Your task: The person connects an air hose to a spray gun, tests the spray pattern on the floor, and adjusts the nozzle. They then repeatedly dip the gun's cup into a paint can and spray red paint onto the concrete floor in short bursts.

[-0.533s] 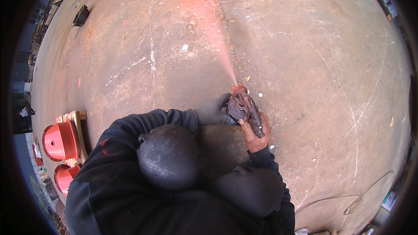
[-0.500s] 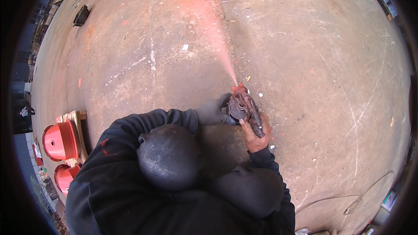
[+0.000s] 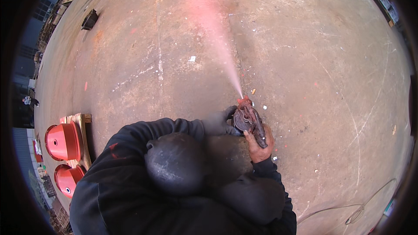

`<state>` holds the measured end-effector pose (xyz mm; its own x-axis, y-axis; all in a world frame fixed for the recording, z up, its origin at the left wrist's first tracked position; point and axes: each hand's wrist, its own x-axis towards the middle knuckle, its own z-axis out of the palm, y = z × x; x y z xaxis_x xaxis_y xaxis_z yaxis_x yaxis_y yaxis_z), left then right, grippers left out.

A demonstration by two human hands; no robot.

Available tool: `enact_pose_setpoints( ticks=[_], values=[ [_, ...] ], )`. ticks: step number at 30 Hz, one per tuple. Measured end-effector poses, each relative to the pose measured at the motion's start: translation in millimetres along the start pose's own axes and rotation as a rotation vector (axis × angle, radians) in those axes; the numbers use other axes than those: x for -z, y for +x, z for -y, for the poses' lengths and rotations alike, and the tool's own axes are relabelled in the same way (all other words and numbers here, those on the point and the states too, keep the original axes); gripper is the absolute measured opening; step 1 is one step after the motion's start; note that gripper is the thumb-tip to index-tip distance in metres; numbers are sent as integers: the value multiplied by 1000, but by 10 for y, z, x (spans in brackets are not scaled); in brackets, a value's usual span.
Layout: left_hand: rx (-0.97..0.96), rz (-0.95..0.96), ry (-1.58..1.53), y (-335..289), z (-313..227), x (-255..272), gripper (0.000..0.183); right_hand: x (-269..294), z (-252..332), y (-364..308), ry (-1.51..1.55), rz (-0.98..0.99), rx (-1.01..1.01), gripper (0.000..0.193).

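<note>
Grinder [image 3: 249, 121] sits clasped in both hands' grip.

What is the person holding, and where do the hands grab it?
A dusty grinder: right hand grips its rear body, gloved left hand its front side.

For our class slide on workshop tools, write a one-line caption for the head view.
Both hands, left and right, grip a grinder throwing a reddish dust plume across the floor.
</note>
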<state>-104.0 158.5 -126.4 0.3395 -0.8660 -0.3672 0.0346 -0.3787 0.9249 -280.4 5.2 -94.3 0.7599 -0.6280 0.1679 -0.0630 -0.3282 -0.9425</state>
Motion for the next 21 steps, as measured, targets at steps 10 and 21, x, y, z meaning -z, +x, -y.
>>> enact_pose_setpoints(
  ticks=[10, 21],
  values=[
    [34, 75, -70, 6, 42, 6, 110, 34, -39, -59, -6, 68, -78, 46],
    [-39, 18, 45, 1, -5, 17, 103, 55, -96, -96, 59, 57, -62, 40]
  ],
)
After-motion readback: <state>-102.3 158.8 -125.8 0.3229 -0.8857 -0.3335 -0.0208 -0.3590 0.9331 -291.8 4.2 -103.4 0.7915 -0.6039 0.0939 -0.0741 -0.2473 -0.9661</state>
